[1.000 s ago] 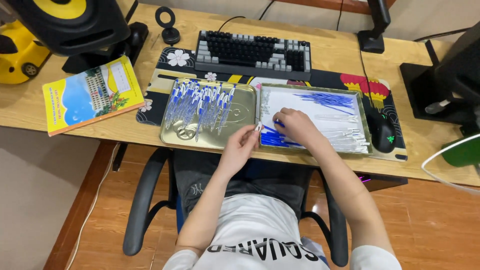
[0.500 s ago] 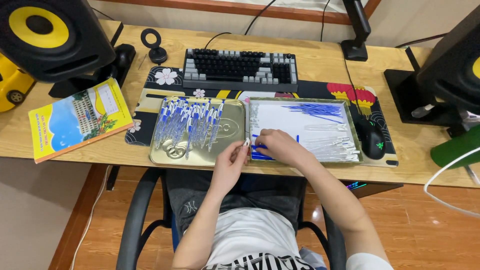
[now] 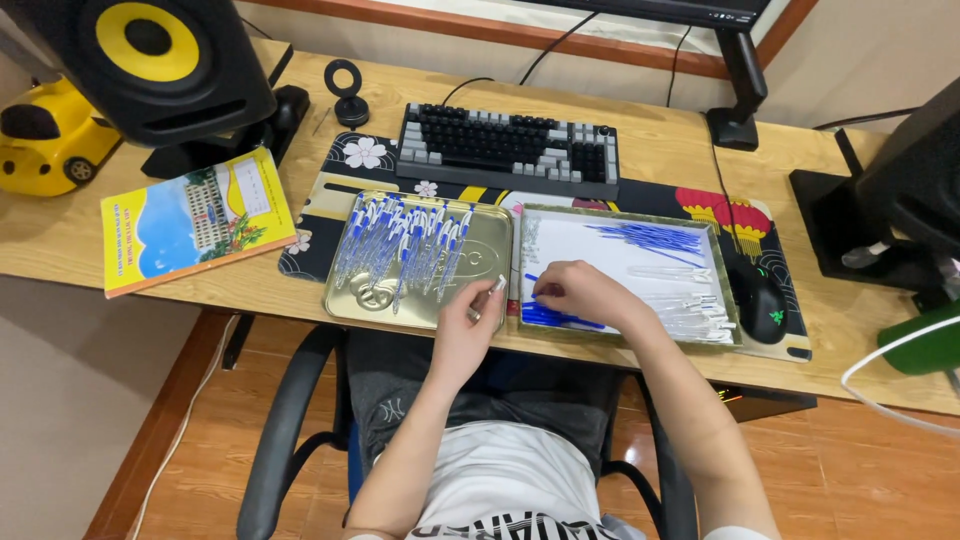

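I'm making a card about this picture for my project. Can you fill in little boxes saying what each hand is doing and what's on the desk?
Left hand: holds a clear pen barrel at the gold tray's edge
Right hand: rests on blue refills in the white tray
Gold tray: pile of finished pens
White tray, far side: more blue refills, clear parts
Behind trays: keyboard
Left of trays: yellow book

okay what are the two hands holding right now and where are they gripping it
The left hand pinches a clear pen barrel near its lower end. The right hand rests on blue refills in the white tray; whether it grips one cannot be told.
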